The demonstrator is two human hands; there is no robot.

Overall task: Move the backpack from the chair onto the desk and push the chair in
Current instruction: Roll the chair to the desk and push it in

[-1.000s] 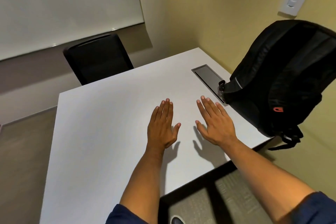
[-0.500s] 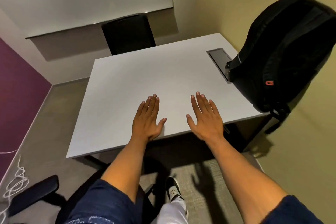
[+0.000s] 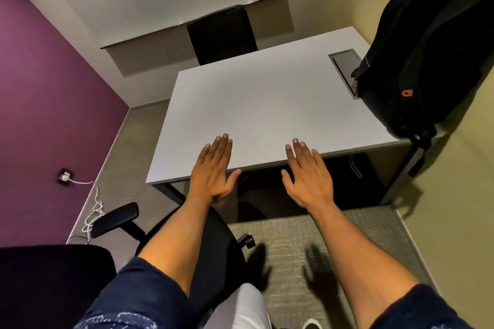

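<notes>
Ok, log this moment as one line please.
backpack: on desk, right end | chair: not pushed in | left hand: open, empty | right hand: open, empty

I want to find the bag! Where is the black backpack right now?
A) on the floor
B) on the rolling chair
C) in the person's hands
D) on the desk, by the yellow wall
D: the black backpack stands on the white desk at its right end against the yellow wall, while both hands are empty.

Warm overhead light, sharp shadows, edges seemingly bowed
</notes>
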